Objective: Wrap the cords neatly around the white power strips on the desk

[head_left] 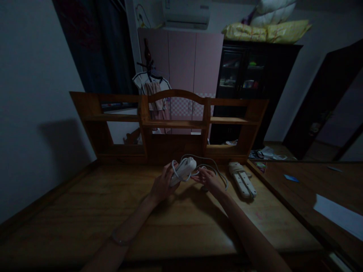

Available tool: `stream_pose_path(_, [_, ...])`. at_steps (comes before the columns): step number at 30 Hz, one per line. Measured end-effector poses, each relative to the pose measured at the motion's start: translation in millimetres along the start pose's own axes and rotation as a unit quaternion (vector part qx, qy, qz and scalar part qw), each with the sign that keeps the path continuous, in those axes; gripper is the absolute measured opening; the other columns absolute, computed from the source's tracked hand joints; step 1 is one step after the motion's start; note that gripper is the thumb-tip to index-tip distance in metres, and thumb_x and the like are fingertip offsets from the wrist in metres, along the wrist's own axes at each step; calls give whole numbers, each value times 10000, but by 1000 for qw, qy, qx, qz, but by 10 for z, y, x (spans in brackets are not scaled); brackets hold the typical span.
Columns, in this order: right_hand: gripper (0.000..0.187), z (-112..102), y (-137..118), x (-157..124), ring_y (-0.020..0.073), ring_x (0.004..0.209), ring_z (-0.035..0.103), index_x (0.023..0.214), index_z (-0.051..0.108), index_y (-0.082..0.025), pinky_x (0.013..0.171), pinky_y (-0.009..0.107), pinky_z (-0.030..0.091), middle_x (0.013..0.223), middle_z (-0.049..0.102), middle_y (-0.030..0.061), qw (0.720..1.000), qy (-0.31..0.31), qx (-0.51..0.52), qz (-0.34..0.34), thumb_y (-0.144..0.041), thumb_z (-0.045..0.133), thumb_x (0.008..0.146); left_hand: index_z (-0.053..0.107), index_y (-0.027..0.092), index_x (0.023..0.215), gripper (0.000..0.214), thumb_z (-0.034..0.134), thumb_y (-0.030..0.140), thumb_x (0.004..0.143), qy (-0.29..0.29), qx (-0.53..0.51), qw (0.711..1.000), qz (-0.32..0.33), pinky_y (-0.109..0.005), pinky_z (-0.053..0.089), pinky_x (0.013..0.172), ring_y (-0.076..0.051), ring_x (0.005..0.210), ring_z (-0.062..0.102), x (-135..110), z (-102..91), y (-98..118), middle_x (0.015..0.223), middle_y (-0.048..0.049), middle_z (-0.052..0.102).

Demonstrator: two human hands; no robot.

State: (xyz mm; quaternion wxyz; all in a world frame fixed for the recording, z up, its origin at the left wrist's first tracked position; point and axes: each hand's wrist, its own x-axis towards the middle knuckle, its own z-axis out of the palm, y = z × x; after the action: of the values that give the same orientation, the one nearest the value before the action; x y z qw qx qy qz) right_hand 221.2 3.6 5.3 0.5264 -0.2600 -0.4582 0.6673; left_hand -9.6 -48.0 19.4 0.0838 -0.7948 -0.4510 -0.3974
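My left hand [165, 184] is closed around a white power strip [184, 170], held tilted just above the wooden desk. A pale power cord [175, 172] loops around the strip's body. To the right of it, my right hand [208, 179] pinches the cord close to the strip, its fingers curled. More of the grey cord trails behind and beside the right hand in loose curves [219, 166] on the desk. A second white power strip [244, 183], with its own cord wound round its far end, lies on the desk to the right.
The desk's wooden shelf unit [176, 124] stands along the back edge. At the right, a darker tabletop [312, 181] carries a white sheet of paper [338, 215] and a small blue card [291, 178]. A wall [45, 113] borders the desk on the left.
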Motion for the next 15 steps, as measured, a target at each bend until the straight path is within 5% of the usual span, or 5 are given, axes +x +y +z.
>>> stream_pose_path(8, [161,-21,-53,12,181,941,673,769,652,-172,972,325,485,835,711,24,992,29,114,-45,-306,730,727,309,234,1366,617,589,299,819,9,-16,1000,-18,-404,521,884,-274,1199,499,-5,20,-52,1407,-130,374])
stream_pose_path(15, [119,-182,-102,64,127,1030,637,824,646,-197,916,180,518,932,712,5,975,93,195,-55,-239,704,729,252,254,1412,645,556,303,846,-21,-23,999,-17,-358,499,877,-247,1137,549,-26,48,-49,1352,-106,463])
